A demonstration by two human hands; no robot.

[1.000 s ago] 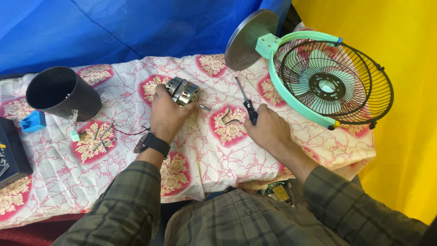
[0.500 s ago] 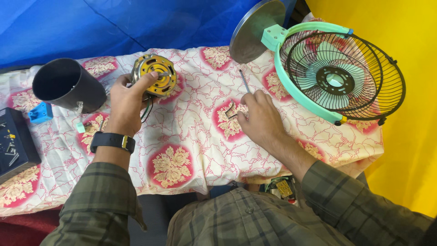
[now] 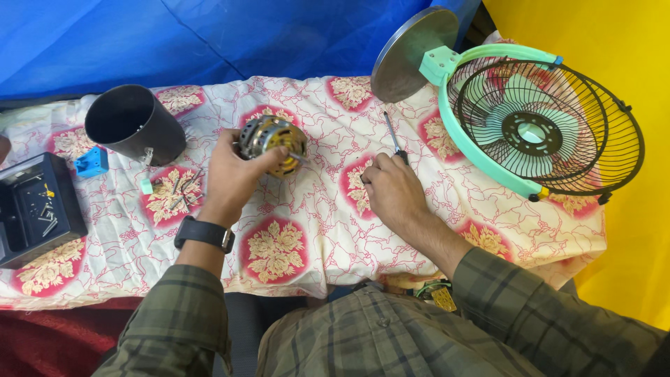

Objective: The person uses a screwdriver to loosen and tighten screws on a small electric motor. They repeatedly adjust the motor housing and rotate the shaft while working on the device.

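Note:
My left hand grips a round fan motor with yellow windings and a metal frame, held a little above the patterned cloth. My right hand rests on the cloth with its fingers closed around the dark handle of a screwdriver, whose shaft points away from me toward the fan's base. A green table fan with a black wire guard lies on its back at the right, its round grey base tipped up.
A black cylindrical housing lies at the left, next to a small blue block. Loose screws are scattered on the cloth. A black tray of small parts sits at the far left. The table edge runs near my body.
My left hand turned the motor and brought it back toward the middle. My right hand stayed on the screwdriver. The view shifted slightly.

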